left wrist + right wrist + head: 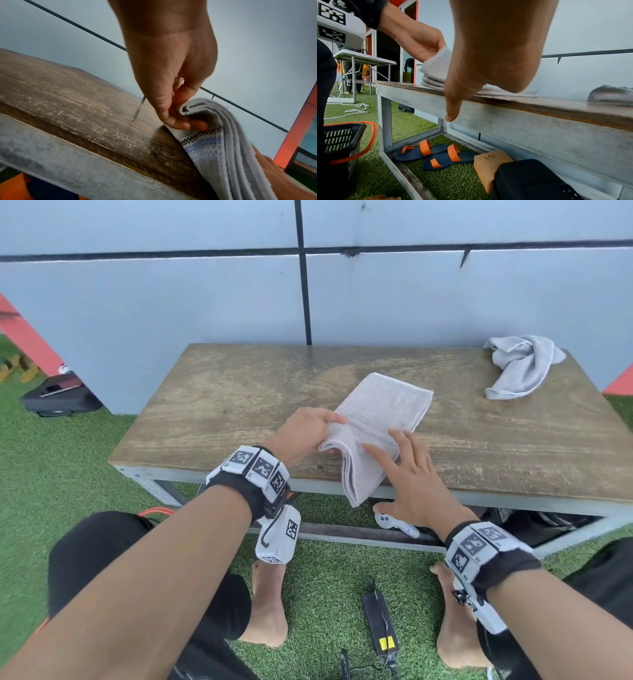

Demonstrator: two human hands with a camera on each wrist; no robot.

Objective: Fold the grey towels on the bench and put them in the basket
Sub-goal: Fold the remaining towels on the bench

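A folded grey towel (380, 412) lies in the middle of the wooden bench (205, 405), its near end hanging over the front edge. My left hand (334, 436) pinches the stacked layers at the towel's left fold (223, 148), thumb underneath and fingers on top. My right hand (394, 463) is open with straight, spread fingers over the near part of the towel; contact is unclear. A second grey towel (520, 364) lies crumpled at the bench's back right corner. The black basket (342, 142) with an orange handle stands on the grass by my left leg.
Under the bench lie orange-strapped sandals (433, 154), a cardboard box (489, 166) and a black bag (530, 180). A white controller (394, 523) and a black power adapter (380, 628) sit on the grass near my bare feet. A grey wall stands behind the bench.
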